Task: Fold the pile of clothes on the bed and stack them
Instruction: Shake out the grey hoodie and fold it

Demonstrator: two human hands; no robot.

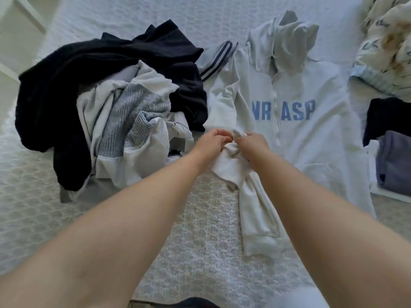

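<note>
Both hands had a grip on the bunched cuff end of the hoodie's sleeve: the left hand and the right hand sat close together, fingers curled and pinching the white cloth between them. The sleeve belonged to a pale zip-up hoodie spread front-up on the bed, its long axis running away from the person, hood at the far end and hem at the near end. Across its chest ran blue block letters, split by the zip, reading "NR" and "ASP"; part of the wording seemed hidden in the folds. To the left of the hoodie lay the unfolded pile of clothes, touching the hoodie's sleeve side: black garments over the far and left parts, a grey ribbed knit and white pieces in the middle. A light garment with dark stripes poked out between the pile and the hoodie's shoulder. To the right of the hoodie, just beside its edge, sat a stack of folded clothes, dark on the far side, grey-purple nearer. Beyond that stack, at the far right, a crumpled patterned duvet was heaped. The bedcover was white and textured.
</note>
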